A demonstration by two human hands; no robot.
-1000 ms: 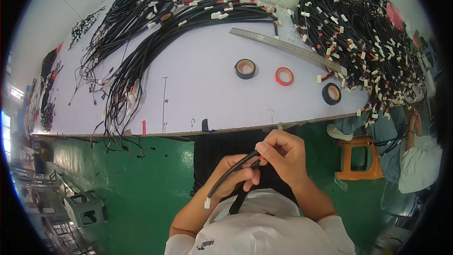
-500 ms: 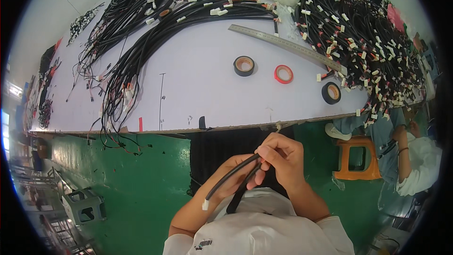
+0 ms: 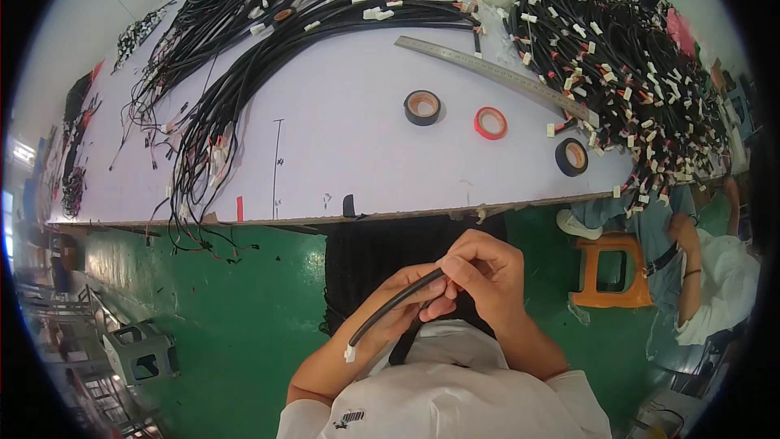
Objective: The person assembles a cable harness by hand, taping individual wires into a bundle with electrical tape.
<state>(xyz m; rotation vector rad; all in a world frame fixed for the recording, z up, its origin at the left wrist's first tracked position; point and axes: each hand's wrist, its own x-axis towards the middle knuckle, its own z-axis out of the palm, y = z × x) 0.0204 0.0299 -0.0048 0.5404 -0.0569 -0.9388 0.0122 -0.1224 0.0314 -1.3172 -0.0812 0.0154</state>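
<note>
Between my hands, in front of my chest and below the table's near edge, is a black sleeved cable (image 3: 388, 309) with a small white connector (image 3: 349, 354) on its lower left end. My left hand (image 3: 413, 293) is closed around the cable from beneath, its thumb near the upper end. The fingers of my right hand (image 3: 481, 270) pinch the same cable at its top, close to the left fingertips. A second black length hangs under the left hand toward my lap. Whatever lies between the right fingertips is hidden.
On the white table (image 3: 341, 138) lie cable bundles (image 3: 268, 57), a steel ruler (image 3: 496, 77), black tape (image 3: 422, 107), red tape (image 3: 491, 123) and another black roll (image 3: 571, 157). A connector-tipped cable heap (image 3: 617, 81) fills the right. An orange stool (image 3: 589, 272) stands beside a co-worker (image 3: 719, 280).
My left fingers have closed further over the cable near the right hand. The cable's connector end has shifted slightly left. The view has tilted a little.
</note>
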